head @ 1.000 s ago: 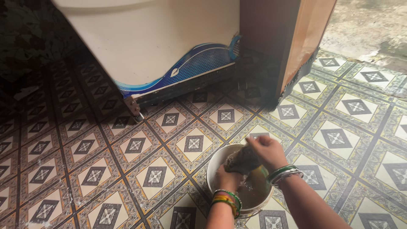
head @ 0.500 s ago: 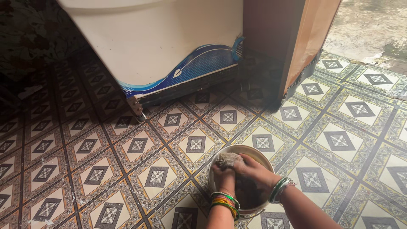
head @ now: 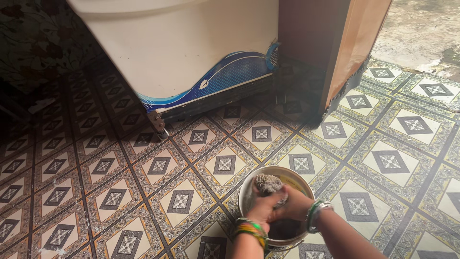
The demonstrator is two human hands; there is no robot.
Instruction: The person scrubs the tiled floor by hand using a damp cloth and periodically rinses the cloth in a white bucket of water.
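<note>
A round white bucket (head: 250, 184) stands on the patterned tile floor near the bottom of the head view, with dark murky water inside. Both my hands are over it. My left hand (head: 262, 205) and my right hand (head: 296, 203) are squeezed together around a wet brownish cloth (head: 267, 183), whose bunched end sticks up above my fingers toward the bucket's far rim. Coloured bangles circle both wrists.
A white appliance (head: 182, 43) with a blue wave trim stands on small feet at the back. A brown wooden door (head: 352, 43) stands open at its right, with a bare concrete ground (head: 421, 29) beyond. Patterned tiles (head: 158, 165) spread left and right of the bucket.
The cloth was held up above the bucket a second ago; my hands have since come down together into it and closed tightly on the cloth. The view has drifted slightly.
</note>
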